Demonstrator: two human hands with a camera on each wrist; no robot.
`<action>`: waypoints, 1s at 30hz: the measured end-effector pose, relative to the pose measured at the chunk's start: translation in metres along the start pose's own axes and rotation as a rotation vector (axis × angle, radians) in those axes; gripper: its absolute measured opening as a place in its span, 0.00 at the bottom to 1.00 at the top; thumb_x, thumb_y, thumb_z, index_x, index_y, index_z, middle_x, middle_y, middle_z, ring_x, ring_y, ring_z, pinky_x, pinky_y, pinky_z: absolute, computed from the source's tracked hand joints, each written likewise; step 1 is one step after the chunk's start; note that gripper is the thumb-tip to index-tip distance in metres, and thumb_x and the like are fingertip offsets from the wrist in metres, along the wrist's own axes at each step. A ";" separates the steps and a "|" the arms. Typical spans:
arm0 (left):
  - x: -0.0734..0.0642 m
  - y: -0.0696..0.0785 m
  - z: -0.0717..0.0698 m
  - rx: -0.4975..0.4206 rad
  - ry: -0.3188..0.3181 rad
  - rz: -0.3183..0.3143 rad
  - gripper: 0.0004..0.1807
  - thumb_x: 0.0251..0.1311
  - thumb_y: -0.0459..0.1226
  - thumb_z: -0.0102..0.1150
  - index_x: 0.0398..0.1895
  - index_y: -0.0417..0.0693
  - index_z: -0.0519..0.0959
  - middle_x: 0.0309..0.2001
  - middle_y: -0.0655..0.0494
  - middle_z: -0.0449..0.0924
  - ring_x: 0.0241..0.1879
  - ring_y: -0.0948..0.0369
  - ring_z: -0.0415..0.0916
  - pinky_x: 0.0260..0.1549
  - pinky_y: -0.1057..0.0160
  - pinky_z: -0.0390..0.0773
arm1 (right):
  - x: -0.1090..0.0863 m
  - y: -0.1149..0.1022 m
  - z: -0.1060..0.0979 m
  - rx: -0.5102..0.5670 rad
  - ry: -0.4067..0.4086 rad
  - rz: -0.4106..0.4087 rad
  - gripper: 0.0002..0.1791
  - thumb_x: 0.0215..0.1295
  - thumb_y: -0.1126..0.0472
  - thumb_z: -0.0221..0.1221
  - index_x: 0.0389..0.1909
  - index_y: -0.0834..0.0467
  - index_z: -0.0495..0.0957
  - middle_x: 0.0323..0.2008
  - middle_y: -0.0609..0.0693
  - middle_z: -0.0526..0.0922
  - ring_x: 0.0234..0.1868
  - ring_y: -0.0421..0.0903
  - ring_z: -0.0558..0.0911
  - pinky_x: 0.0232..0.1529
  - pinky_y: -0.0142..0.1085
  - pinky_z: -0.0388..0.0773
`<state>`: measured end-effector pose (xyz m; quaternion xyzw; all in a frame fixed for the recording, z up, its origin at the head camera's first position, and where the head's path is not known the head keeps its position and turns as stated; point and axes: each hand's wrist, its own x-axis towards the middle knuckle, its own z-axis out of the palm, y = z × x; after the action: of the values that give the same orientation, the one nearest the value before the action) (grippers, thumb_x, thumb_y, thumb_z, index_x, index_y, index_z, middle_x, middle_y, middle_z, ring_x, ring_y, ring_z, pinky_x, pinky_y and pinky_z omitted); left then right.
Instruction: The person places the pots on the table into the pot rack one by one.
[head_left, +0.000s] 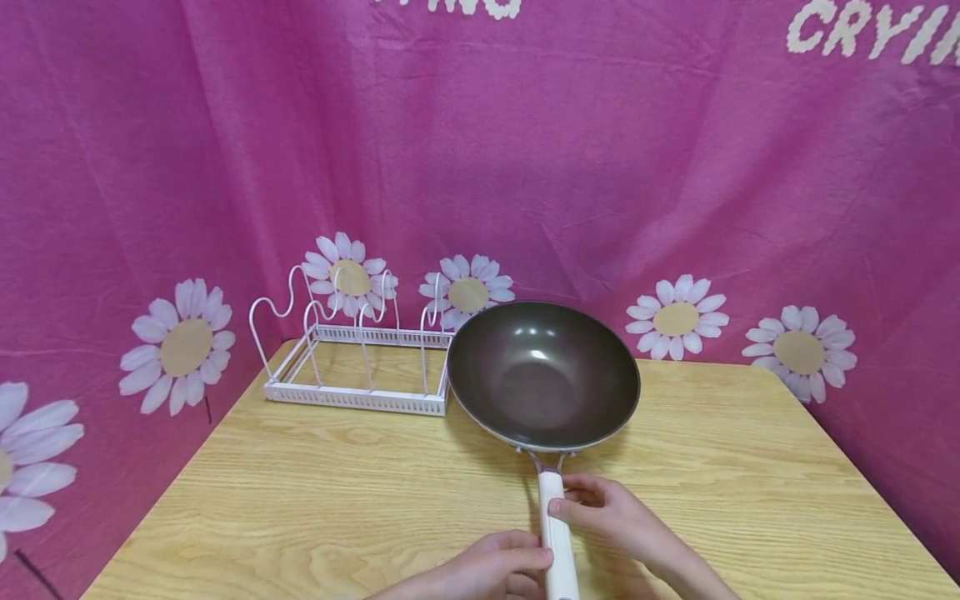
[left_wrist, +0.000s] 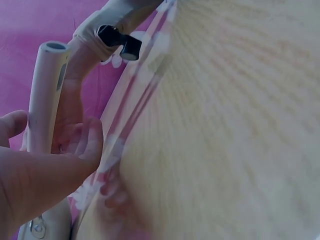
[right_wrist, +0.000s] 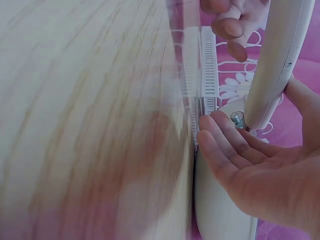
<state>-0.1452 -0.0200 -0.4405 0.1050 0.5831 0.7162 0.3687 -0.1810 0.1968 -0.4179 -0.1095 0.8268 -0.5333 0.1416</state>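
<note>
A wok (head_left: 543, 375) with a dark inside and a long white handle (head_left: 557, 533) stands on the table, its handle toward me. My right hand (head_left: 611, 512) holds the handle near the bracket, thumb on top; its other fingers stretch out loosely underneath in the right wrist view. Nearer the handle's end, my left hand (head_left: 498, 567) pinches it from the left, thumb at its edge. In the left wrist view, the left hand (left_wrist: 45, 175) has the handle between thumb and fingers, and the handle's hollow end (left_wrist: 55, 46) points up.
A white wire rack (head_left: 356, 402) with several upright curved dividers stands at the back left, right beside the wok's rim. Behind the wooden table (head_left: 750, 467) hangs a pink cloth (head_left: 525, 167) with daisies, which also runs along both sides.
</note>
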 end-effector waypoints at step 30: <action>0.014 -0.038 0.031 -0.070 0.126 0.081 0.18 0.53 0.34 0.58 0.48 0.38 0.78 0.28 0.61 0.77 0.28 0.67 0.74 0.31 0.73 0.75 | 0.000 0.014 0.008 0.095 -0.122 -0.052 0.30 0.68 0.54 0.61 0.62 0.72 0.69 0.45 0.55 0.84 0.47 0.46 0.81 0.48 0.32 0.78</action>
<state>-0.1222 0.0146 -0.4699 0.0703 0.5750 0.7556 0.3057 -0.1785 0.1956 -0.4335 -0.1562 0.7874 -0.5677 0.1827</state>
